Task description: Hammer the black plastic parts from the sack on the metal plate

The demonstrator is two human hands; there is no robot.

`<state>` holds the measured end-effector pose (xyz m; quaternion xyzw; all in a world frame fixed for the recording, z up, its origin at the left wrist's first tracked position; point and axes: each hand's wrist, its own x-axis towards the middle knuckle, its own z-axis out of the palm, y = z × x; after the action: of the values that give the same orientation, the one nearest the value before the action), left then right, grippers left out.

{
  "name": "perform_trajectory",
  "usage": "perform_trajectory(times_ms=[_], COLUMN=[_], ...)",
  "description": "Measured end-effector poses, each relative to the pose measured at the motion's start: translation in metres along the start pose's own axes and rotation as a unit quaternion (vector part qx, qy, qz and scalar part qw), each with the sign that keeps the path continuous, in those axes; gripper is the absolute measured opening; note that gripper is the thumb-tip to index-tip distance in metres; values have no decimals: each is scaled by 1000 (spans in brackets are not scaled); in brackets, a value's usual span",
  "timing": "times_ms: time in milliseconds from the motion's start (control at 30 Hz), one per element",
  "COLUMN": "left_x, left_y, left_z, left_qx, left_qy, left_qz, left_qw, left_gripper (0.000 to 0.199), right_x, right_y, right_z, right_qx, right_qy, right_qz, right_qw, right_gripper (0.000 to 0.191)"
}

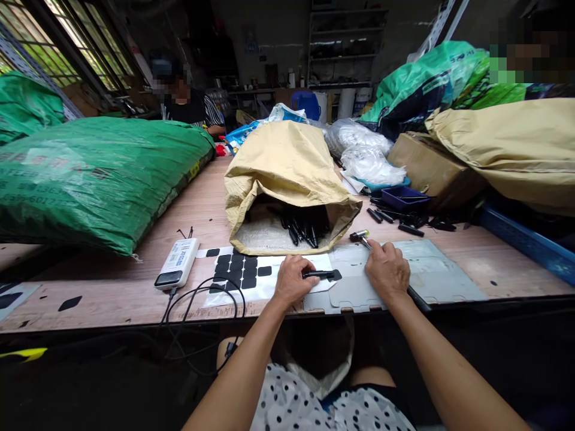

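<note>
My left hand [293,279] is closed on a slim black pen-like piece [320,274]. It holds the piece low over the white sheet, and the far end lies over a black rounded square patch [337,275]. My right hand [389,269] grips the handle of a small hammer [358,236], whose dark and yellowish head points left, above a grey board [440,269]. Beneath and left of my left hand, several black squares [236,268] are set in rows on the white sheet [265,293]. Just beyond, an open tan sack [287,161] shows several black pen-like pieces [303,230] inside.
A white power bank [178,263] with a looped black cable [197,290] sits left. A green sack [99,179] fills the table's left side. Loose black pieces [411,230], a purple tray [405,197] and a blue crate [525,242] are right. Another person [188,111] sits across.
</note>
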<state>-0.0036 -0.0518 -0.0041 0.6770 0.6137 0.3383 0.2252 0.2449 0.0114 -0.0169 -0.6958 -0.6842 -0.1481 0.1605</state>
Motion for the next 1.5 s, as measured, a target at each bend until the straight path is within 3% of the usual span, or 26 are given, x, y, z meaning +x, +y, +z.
perform_trajectory(times_ms=[333,467,533,633,700,767,900,967,1067,1133,1233,1267,1300,1367,1400,1467,1500], left_x=[2,-6,-22,-58,-84,-103,-117,-117,-114,-108,-81,-65,-47,-7,14,49,62], left_y=[3,17,31,47,44,29,-18,-29,-19,3,38,46,50,46,40,24,16], left_z=[-2,-14,-23,-26,-14,10,61,75,69,50,10,-2,-13,-29,-33,-36,-36], left_qx=[9,-35,-108,-174,-157,-112,-4,28,47,1,-155,-198,-215,-160,-101,24,75], left_qy=[-10,-18,-60,-204,-300,-340,-289,-284,-313,-352,-403,-381,-322,-127,-26,101,126], left_qz=[-10,5,27,34,10,-49,-250,-301,-257,-162,-64,-68,-78,-102,-121,-178,-208], left_qw=[1000,999,992,963,941,932,924,910,913,922,900,900,919,974,987,979,967], left_gripper=[11,10,15,22,21,20,23,30,33,30,27,31,33,32,30,25,24], right_x=[1,2,3,3,3,3,4,4,3,3,3,3,3,3,3,3,3], right_y=[-2,-3,-4,-4,-5,-5,-5,-5,-5,-5,-4,-4,-4,-4,-4,-4,-5], right_z=[-2,-1,-2,-3,-4,-4,-5,-5,-6,-5,-4,-3,-2,-2,-2,-2,-3], right_qx=[4,8,10,12,13,15,17,17,15,14,15,15,15,14,14,14,13], right_qy=[-7,-8,-10,-13,-15,-16,-20,-20,-20,-19,-14,-12,-11,-11,-12,-14,-14], right_qz=[3,6,6,8,11,12,10,11,11,10,7,7,6,6,7,7,7], right_qw=[1000,1000,1000,1000,1000,1000,1000,1000,1000,1000,1000,1000,1000,1000,1000,1000,1000], right_gripper=[38,39,38,38,39,39,38,38,38,38,38,38,38,39,39,38,38])
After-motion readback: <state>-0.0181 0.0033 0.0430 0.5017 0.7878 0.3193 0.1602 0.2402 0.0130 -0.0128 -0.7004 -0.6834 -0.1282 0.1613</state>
